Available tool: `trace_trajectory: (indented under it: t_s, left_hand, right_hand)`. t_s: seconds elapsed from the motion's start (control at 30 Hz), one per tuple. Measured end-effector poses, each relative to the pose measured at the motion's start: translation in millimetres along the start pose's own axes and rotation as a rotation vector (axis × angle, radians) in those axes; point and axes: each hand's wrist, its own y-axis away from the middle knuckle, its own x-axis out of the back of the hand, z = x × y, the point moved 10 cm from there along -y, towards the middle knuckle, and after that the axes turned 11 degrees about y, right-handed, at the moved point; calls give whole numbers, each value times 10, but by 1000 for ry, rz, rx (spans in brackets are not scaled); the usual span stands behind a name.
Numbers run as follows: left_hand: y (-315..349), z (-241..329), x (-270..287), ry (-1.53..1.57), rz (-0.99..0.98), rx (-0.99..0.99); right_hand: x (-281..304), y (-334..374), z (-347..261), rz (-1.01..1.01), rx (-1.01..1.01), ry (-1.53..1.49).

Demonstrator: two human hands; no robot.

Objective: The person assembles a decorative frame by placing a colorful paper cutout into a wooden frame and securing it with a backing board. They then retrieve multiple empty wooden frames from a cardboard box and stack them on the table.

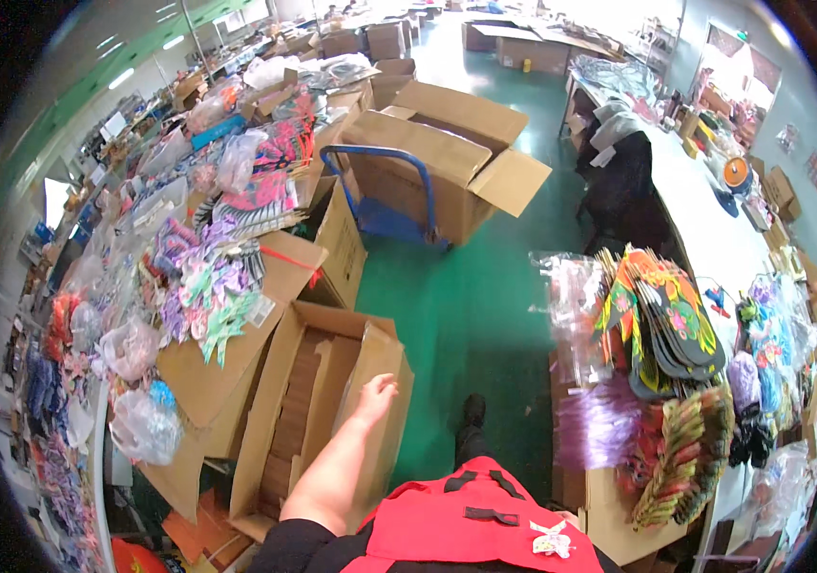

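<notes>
My left hand is held out over the near side of an open cardboard box. Its fingers are loosely bent and slightly apart, with nothing visible in them. Beneath it, the long box shows brown inner walls and raised flaps. Only a sliver of my right hand shows beside the red apron; its fingers are hidden. To the right, dark paddle-shaped pieces with bright floral patterns lie stacked at the bench end, above bundles of purple strands and twisted yellow-green fabric.
A blue hand trolley carrying a large open carton stands ahead on the green floor. Fabric pieces and plastic bags crowd the left table. A black-draped chair sits by the white bench.
</notes>
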Motion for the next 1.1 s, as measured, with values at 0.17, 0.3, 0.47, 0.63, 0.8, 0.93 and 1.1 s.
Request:
trace_trajectory:
  t_s: [0.17, 0.3, 0.47, 0.63, 0.8, 0.93, 1.1]
  left_hand:
    - [-835, -183, -384, 113, -69, 55]
    - [-1061, -93, 104, -110, 109, 251]
    - [-1677, 302, 652, 37, 368, 237]
    - [-2687, 1159, 769, 263, 590, 110]
    - [-4544, 2636, 681, 61, 479, -326]
    - [-5837, 3958, 201, 8, 333, -505]
    - [-7115, 4876, -593, -228, 97, -641]
  right_hand:
    - [-107, -2113, 202, 6, 286, 277]
    - [158, -2356, -2836, 163, 456, 608]
    - [353, -3307, -5379, 79, 516, 285]
    - [38, -3892, -7323, 34, 699, 4]
    - [-478, -4593, -8052, -50, 471, -45]
    - [-476, -4894, -8914, 0, 458, -16]
    - [-417, -5653, -9729, 114, 454, -84]
